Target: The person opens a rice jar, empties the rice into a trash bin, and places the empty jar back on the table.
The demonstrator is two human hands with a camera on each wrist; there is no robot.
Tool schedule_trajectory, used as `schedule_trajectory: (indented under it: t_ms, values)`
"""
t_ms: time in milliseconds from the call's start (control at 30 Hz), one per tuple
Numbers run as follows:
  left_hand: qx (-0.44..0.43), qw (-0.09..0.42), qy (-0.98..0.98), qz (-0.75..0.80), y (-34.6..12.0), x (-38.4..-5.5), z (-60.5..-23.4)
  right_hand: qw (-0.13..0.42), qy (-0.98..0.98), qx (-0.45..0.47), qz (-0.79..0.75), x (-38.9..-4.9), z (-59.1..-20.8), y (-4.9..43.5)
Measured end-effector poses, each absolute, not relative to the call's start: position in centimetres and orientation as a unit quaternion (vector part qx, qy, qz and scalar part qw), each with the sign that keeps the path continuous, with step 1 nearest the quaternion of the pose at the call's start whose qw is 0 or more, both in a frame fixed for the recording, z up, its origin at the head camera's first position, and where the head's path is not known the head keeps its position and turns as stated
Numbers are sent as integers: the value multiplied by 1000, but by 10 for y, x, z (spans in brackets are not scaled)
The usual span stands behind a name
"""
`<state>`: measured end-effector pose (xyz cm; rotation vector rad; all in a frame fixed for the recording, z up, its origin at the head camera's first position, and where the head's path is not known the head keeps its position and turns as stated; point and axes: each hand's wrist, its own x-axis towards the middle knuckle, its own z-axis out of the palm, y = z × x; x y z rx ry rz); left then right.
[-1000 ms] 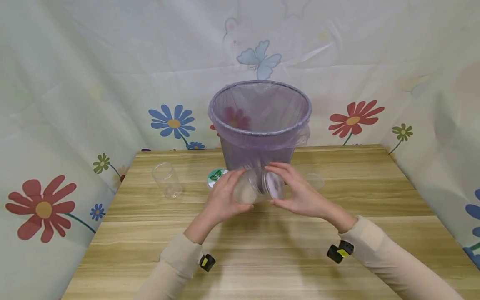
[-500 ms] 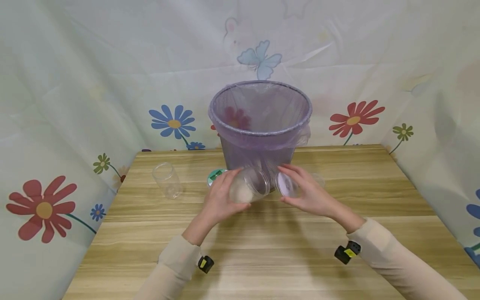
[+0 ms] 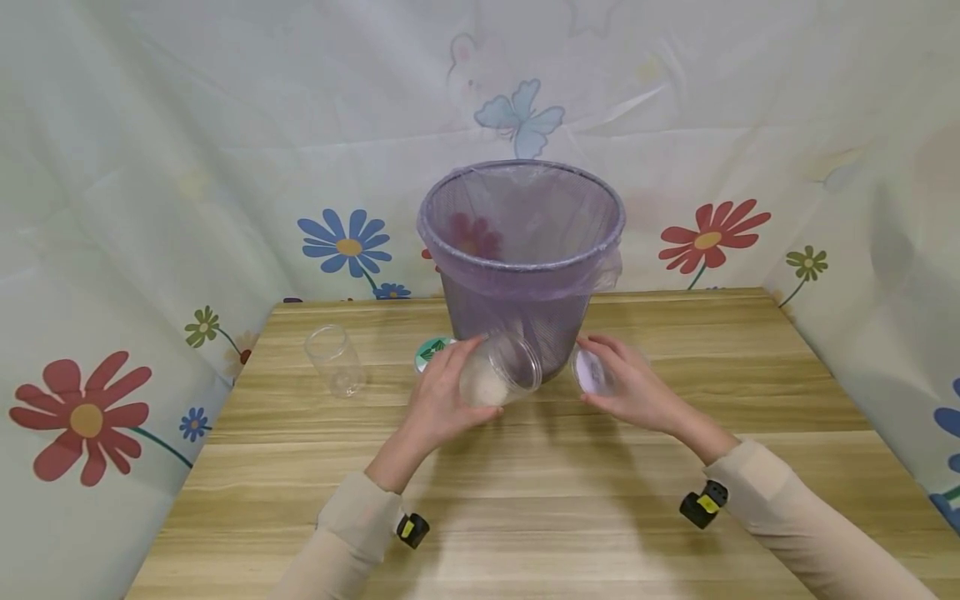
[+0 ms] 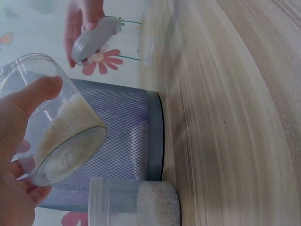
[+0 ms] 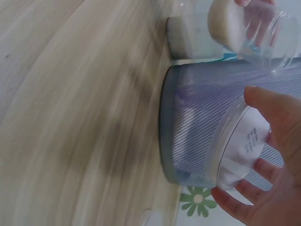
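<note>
left hand (image 3: 441, 390), at centre, curls fingers round the tilted jar (image 3: 501, 369); right hand (image 3: 632, 387), right of centre, pinches the lid (image 3: 591, 372). keep jar mouth-up, lest grain (image 4: 69, 118) spill.

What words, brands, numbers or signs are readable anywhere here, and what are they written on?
None can be read for certain.
Pale lid held in the right hand: grey printed marks on its face, too blurred to read.
Leaf-printed round top, partly hidden behind the left hand: green leaves show, no words I can make out.
Yellow labels on the black wrist devices: too small to read.
</note>
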<state>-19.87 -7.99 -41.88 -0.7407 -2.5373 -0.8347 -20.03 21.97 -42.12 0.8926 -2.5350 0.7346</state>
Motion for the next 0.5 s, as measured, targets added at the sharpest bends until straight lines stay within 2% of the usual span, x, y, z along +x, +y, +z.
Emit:
schedule_trajectory:
  t_ms: [233, 500]
  values:
    - [-260, 180, -901, -297, -78, -196, -420, 188, -897, 324, 237, -201, -438, 230]
    - [-261, 181, -900, -298, -77, -196, -424, 152, -912, 312, 219, -197, -455, 234]
